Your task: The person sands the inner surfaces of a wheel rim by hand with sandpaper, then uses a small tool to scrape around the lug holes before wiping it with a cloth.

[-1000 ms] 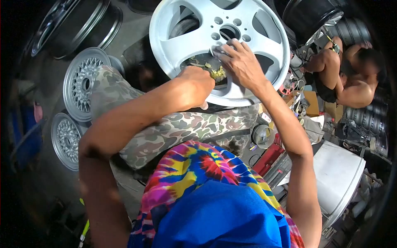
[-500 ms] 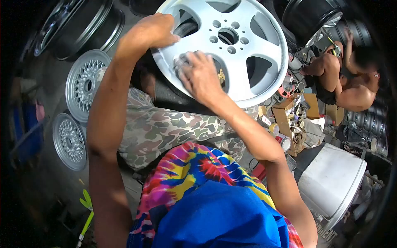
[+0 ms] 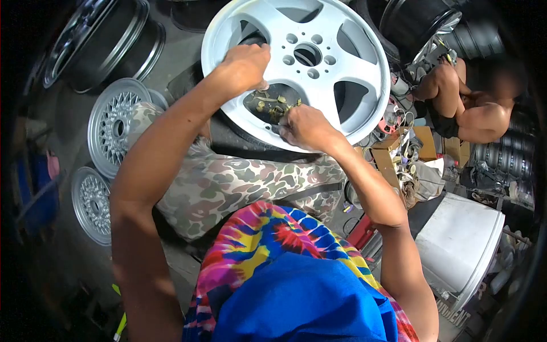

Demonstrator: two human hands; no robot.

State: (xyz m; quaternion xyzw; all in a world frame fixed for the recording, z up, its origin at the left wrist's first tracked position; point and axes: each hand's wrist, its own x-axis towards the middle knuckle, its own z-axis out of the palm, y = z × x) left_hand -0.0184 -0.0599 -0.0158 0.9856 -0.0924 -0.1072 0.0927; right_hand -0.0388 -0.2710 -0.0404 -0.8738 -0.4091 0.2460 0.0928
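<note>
A light grey wheel rim (image 3: 319,88) with wide spokes lies in front of me, above my camouflage trousers. My left hand (image 3: 246,68) is on the rim's left spoke, its fingers bent down near the edge of a gap. At the rim's lower part, my right hand (image 3: 307,128) is closed beside the same gap, its fingertips curled. Whatever it holds is hidden by the fingers. Through the gap, small yellowish bits (image 3: 281,100) show on a dark surface.
Mesh-style rims (image 3: 118,128) stand at the left, with dark rims (image 3: 122,45) above them. At the right are a cardboard box (image 3: 386,166) of small items, a white container (image 3: 456,242) and another person (image 3: 481,114) sitting low.
The rim has shifted slightly left in view. My left hand has moved right and down onto the spoke; my right hand has moved right and down, its fingers now curled. The other person's raised arm is lowered.
</note>
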